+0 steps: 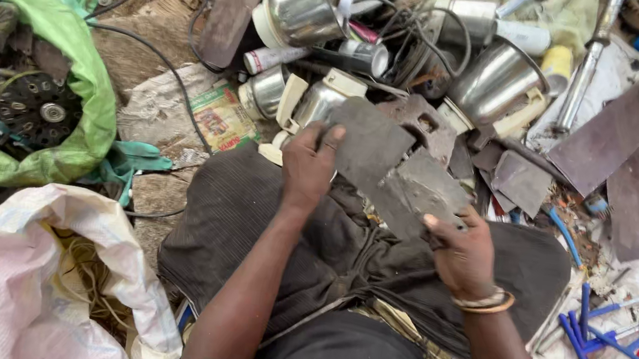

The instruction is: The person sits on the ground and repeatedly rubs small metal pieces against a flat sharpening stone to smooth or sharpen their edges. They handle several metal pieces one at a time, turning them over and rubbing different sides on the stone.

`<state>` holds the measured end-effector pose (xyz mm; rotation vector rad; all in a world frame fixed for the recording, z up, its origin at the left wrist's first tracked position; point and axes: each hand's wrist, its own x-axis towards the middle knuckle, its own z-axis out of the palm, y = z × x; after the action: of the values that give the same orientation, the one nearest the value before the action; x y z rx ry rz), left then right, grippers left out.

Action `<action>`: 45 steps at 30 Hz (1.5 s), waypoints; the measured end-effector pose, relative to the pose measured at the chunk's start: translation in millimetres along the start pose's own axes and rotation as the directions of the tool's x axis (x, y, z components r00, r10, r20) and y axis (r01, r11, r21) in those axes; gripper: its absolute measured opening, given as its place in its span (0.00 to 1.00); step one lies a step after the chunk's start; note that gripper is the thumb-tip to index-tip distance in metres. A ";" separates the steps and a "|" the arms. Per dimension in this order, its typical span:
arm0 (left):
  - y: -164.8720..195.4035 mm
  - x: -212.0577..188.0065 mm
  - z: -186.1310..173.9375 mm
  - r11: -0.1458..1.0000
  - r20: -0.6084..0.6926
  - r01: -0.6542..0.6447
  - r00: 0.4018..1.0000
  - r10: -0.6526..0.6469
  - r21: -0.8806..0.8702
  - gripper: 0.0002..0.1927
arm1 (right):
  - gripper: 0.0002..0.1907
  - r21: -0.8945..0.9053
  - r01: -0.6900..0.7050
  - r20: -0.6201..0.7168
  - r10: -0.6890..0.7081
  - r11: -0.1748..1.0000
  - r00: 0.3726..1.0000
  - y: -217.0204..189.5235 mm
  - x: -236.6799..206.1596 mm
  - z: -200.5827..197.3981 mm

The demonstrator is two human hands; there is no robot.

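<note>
A flat, dull grey metal plate with an irregular, stepped outline (pixel 387 168) lies across the person's lap, held between both hands over the dark ribbed cloth (pixel 248 219) that covers the knees. Its long axis runs on a slant, from the upper left near the left hand down to the lower right at the right hand; the wider end points up and away from the body. The left hand (pixel 309 166) grips the upper left edge, thumb laid over the top face. The right hand (pixel 464 256), with thin bangles at the wrist, clamps the lower right corner, thumb pressed flat on the plate. The two hands are apart, one at each end.

The plate's lower edge is hidden under the right palm, and where it ends against the similar dark metal offcuts (pixel 517 181) behind it is hard to make out. Just beyond sit dented steel mixer jars (pixel 497 83), partly cut off by tangled black cables. A green plastic sack (pixel 64 55) lies at left, its contents mostly hidden.
</note>
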<state>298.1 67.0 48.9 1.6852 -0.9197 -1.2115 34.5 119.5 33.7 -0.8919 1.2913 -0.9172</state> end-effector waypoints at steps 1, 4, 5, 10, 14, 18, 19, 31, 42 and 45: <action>4.0 -9.0 6.6 0.919 -0.018 -0.056 0.997 0.068 0.391 0.15 | 0.17 -0.278 0.047 -0.058 -0.066 0.959 0.996 2.7 -4.7 7.5; 9.6 -44.4 46.7 0.380 0.055 -0.822 0.442 0.895 0.424 0.14 | 0.23 -0.694 0.249 -0.053 -0.392 0.676 0.918 19.4 -22.1 23.2; 8.8 -46.0 58.5 0.635 -0.034 -0.680 0.673 0.739 0.367 0.15 | 0.19 -0.730 0.382 0.025 -0.536 0.566 0.844 25.8 -27.4 21.5; -8.2 0.4 91.2 0.996 -0.078 -0.081 0.994 0.079 -0.021 0.20 | 0.21 -0.400 0.235 -0.249 -0.351 0.886 0.902 49.7 -50.9 -34.6; -9.6 38.3 168.9 0.938 0.069 -0.336 0.937 0.342 -0.090 0.18 | 0.15 0.176 0.309 -0.253 -0.261 0.935 0.932 49.2 -66.1 -77.9; -2.4 85.3 239.9 0.937 0.330 -0.072 0.924 0.192 -0.343 0.29 | 0.16 0.442 0.247 -0.370 -0.075 0.862 0.926 32.3 -79.5 -85.7; -3.2 89.3 248.8 0.961 0.412 -0.066 0.894 0.176 -0.267 0.34 | 0.16 0.479 0.222 -0.407 -0.009 0.850 0.913 26.0 -81.0 -85.1; -8.8 -21.1 156.4 0.552 0.708 0.611 0.704 -0.051 -0.567 0.29 | 0.34 0.416 -0.195 0.002 0.213 0.888 0.977 -17.4 -13.9 -72.9; -20.2 -70.6 121.6 0.810 0.205 0.133 0.979 -0.016 -0.571 0.31 | 0.24 -0.331 -0.116 0.194 0.188 0.936 0.963 -13.6 10.1 -31.3; -35.0 -60.3 133.9 0.825 0.002 0.032 0.999 -0.037 -0.564 0.33 | 0.17 -0.731 0.039 0.032 -0.022 0.681 0.999 -13.1 -2.8 -2.6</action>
<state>156.5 106.1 13.6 1.2242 -0.4505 -1.3365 31.0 117.0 46.7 -1.5462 1.6625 -0.3713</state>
